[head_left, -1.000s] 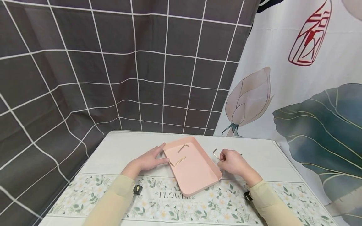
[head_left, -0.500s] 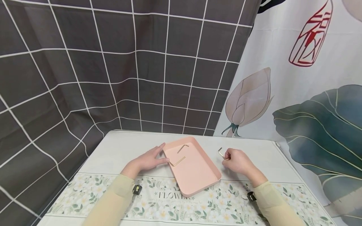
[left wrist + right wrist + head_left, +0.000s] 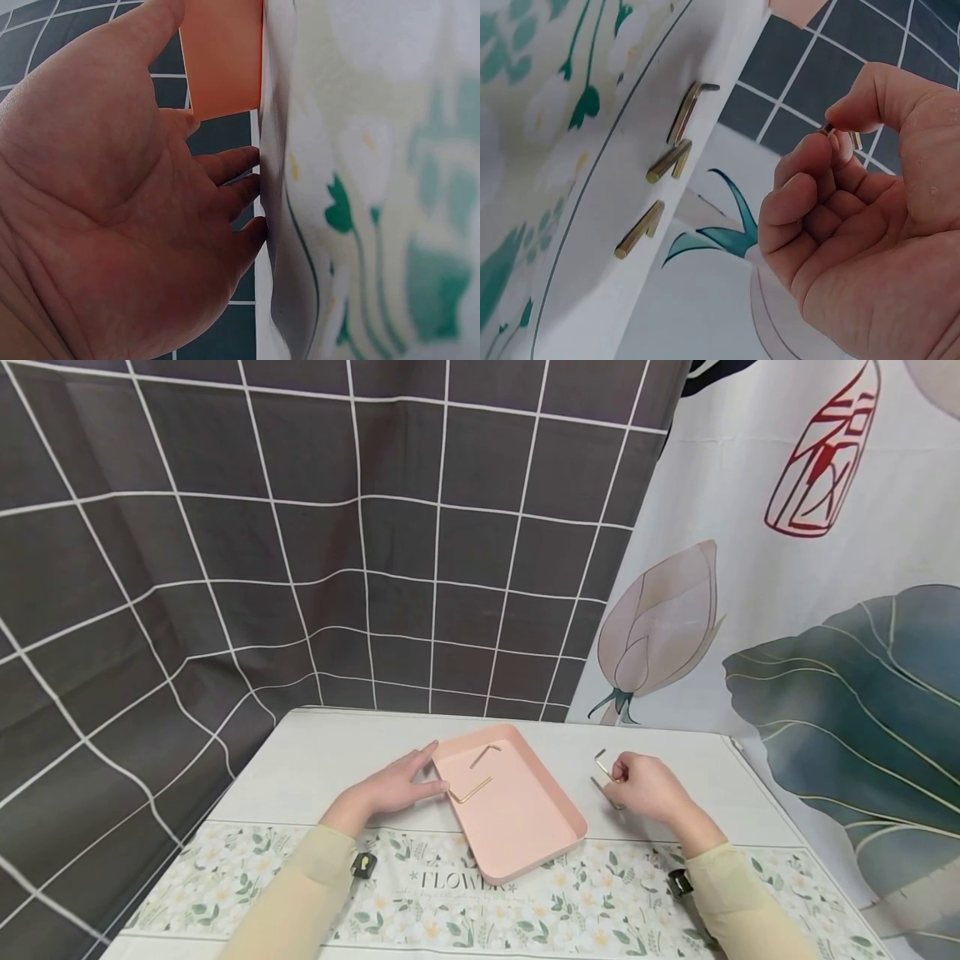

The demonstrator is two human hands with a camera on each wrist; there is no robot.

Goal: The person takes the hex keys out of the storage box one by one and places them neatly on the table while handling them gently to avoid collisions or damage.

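Note:
A shallow pink tray (image 3: pixel 517 827) lies angled on the table. My left hand (image 3: pixel 393 785) rests with spread fingers at its left side, thumb at the rim. Inside the tray are two gold-coloured hex keys, a smaller one (image 3: pixel 480 755) toward the far end and a larger one (image 3: pixel 477 790) by my thumb. To the tray's right, my right hand (image 3: pixel 648 787) pinches another hex key (image 3: pixel 604 767) between thumb and forefinger, its bent end pointing away. Most of that key is hidden by the fingers in the right wrist view. One hex key (image 3: pixel 600 787) lies on the table just below it.
Seen from the right wrist, several hex keys (image 3: pixel 639 231) lie on the white tabletop beside the hand. A floral printed band (image 3: pixel 420 910) crosses the table's front. Behind the table hang a dark grid curtain (image 3: pixel 390 635) and a white flower-printed curtain (image 3: pixel 675 693).
My right hand has moved rightward, away from the tray, with the hex key in its pinch. A hex key on the table now shows beside its fingers. Left hand and tray stay put.

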